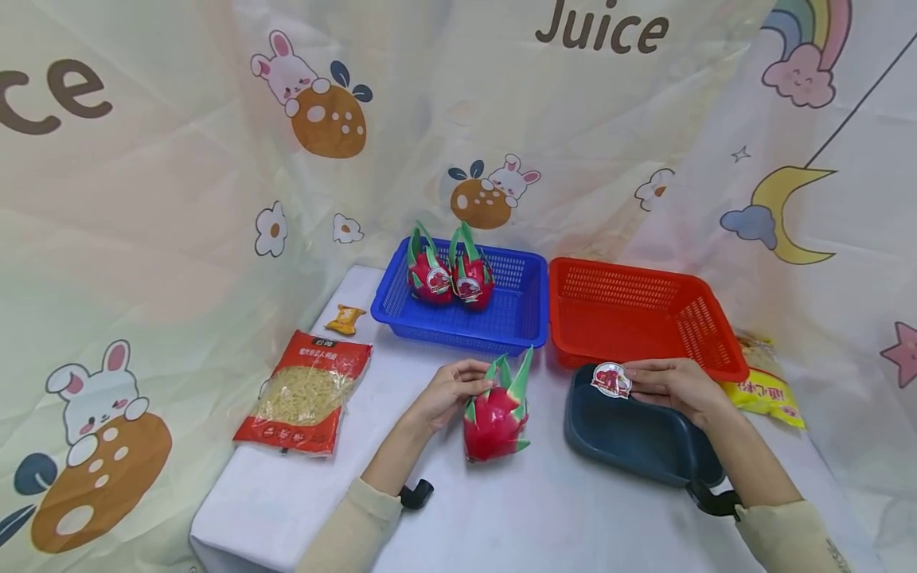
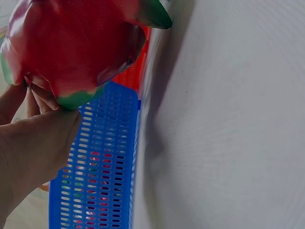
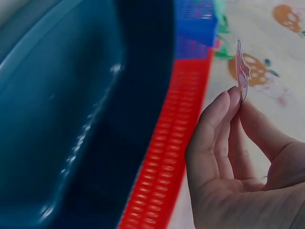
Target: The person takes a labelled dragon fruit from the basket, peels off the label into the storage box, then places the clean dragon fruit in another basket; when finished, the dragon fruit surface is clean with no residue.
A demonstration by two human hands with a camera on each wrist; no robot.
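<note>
My left hand grips a red dragon fruit with green leaf tips, held over the white table. In the left wrist view, thumb and fingers pinch the fruit's green-tipped scales, and its glossy skin fills the upper left. My right hand pinches a small round sticker with a red print between thumb and fingertips. Seen edge-on in the right wrist view, that sticker stands upright. Below the right hand lies a dark blue tray, partly covered by hand and forearm. Two more dragon fruits bear similar stickers.
Those two fruits sit in a blue basket at the back. Right of it stands a red basket. A red pasta bag and an orange wrapped snack lie left; a yellow packet is partly behind the red basket.
</note>
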